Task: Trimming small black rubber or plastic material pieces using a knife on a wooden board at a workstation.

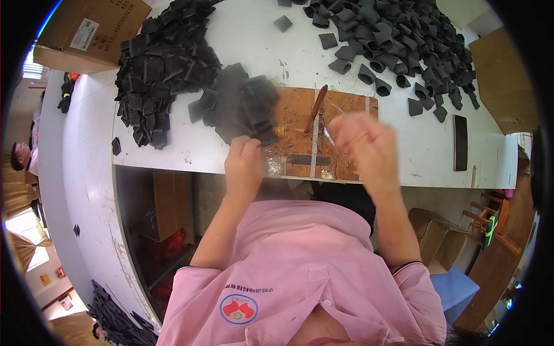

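Note:
My left hand is at the table's near edge, its fingers bent together beside a loose heap of flat black fabric pieces. Whatever it may pinch is too small or hidden to make out. My right hand is smeared by motion over the right side of a worn brown board with strips of tape across it. A slim reddish-brown pointed stick stands tilted on the board between my hands. Near my right fingertips shows a thin shiny strip, too blurred to name.
A big pile of flat black pieces lies at the left, curled tube-like black pieces at the far right. Cardboard boxes flank the white table. A dark phone lies at the right. Another person is at far left.

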The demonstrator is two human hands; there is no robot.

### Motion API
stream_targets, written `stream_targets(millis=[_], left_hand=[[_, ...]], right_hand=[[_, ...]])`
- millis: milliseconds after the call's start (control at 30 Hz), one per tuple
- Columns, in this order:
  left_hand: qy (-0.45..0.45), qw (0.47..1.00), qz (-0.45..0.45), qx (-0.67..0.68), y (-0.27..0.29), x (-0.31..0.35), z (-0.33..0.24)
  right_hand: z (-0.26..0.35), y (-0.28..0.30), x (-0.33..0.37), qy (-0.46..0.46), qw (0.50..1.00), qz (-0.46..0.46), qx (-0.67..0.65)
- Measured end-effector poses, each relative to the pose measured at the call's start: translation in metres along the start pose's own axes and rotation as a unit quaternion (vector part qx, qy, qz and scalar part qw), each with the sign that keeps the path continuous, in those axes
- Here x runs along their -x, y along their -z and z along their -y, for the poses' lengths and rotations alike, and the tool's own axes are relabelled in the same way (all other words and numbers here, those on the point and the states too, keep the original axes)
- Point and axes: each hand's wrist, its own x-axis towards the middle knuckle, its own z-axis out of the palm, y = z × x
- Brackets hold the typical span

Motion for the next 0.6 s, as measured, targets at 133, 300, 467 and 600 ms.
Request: stream_targets(millis=[133,300,467,600], left_hand=[[-0.096,0.98,0.068,0.162,0.026,-0.005,-0.031],[0.268,0.844,0.026,0.464,0.03,-0.003,-0.067],[0.391,0.655,0.105,0.638,0.03,-0.013,-0.069],[0.38,0.685,0.123,0.609,0.029,-0.013,-0.07]], right_hand=[[-0.041,-0.025,0.016,-0.141,0.975,0.171,-0.032],[-0.051,-0.031,0.019,-0.315,0.869,0.135,-0.358],[-0.045,-0.023,0.019,-0.298,0.845,0.116,-0.428],[-0.042,-0.019,0.02,-0.256,0.925,0.129,-0.249]])
